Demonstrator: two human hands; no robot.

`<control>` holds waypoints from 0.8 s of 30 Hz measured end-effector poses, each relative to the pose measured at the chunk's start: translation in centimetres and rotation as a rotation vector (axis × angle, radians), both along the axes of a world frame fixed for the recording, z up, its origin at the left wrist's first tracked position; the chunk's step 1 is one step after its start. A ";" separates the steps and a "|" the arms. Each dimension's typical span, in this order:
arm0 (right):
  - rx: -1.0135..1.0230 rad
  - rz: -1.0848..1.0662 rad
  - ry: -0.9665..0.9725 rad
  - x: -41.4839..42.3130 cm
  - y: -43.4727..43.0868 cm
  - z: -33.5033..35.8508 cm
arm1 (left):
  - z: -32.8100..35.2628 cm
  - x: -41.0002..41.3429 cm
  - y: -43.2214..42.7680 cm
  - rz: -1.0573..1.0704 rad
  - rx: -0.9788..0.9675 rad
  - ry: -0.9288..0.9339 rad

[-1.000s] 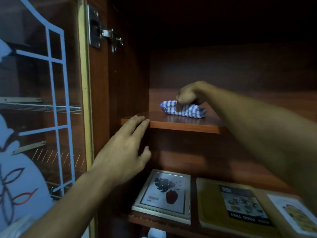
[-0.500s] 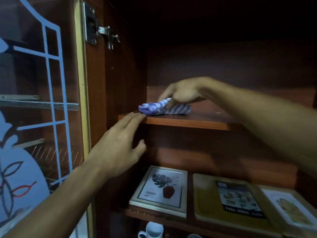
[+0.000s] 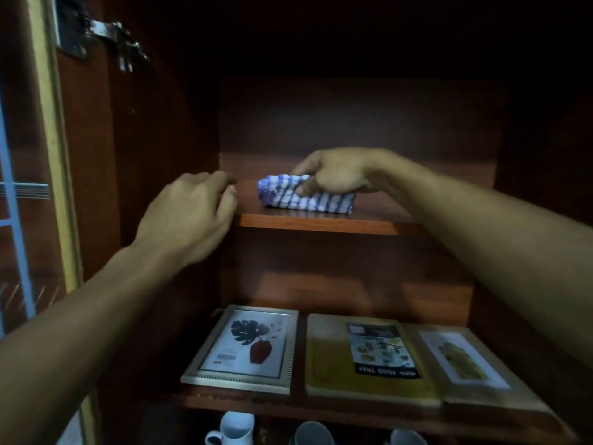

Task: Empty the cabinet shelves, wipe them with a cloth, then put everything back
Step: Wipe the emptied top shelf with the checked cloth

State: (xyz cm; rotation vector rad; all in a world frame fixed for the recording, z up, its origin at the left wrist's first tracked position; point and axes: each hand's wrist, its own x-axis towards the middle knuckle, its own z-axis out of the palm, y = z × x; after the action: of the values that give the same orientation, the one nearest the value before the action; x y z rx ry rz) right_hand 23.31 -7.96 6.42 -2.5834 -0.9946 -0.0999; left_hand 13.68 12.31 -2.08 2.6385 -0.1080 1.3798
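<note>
Head cam: we're wiping the bare upper shelf (image 3: 321, 223), right hand (image 3: 337, 175) fingers clamped on the cloth (image 3: 305, 197), left hand (image 3: 192, 216) loosely curled, holding nothing; lower shelf (image 3: 321, 404) isn't emptied yet.

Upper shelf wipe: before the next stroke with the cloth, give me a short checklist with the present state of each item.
1. Right hand grips the blue-and-white checked cloth: ok.
2. Cloth lies on the upper shelf: ok, bunched near the left-middle.
3. Upper shelf emptied of other things: ok for the lit part; the dark back corners, cannot tell.
4. Left hand steadies at the shelf's left front edge and is clear of the cloth: ok.
5. Lower shelf emptied: not ok; the picture frame, food tray and a second frame lie on it.
6. Shelf surface clean: cannot tell; too dim.
</note>
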 end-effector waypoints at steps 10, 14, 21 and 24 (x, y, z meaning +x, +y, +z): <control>-0.507 -0.699 -0.153 -0.5 -14.2 2.1 | 0.8 2.4 -2.9 -0.094 0.052 0.105; -0.613 -0.905 -0.165 0.3 -17.3 1.5 | 1.1 2.5 -3.6 -0.094 0.103 0.121; -0.271 -0.651 -0.253 -0.8 -14.0 0.4 | 1.6 3.6 -7.0 -0.138 0.177 0.060; -0.286 -0.681 -0.254 -2.7 -14.4 1.0 | 1.6 4.2 -8.0 -0.089 0.186 0.085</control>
State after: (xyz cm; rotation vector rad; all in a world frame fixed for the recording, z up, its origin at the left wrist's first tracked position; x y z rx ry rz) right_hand 20.62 -22.31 7.40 -3.1225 -0.1588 -0.5016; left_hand 17.88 4.33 -0.46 2.7995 -0.3545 1.2848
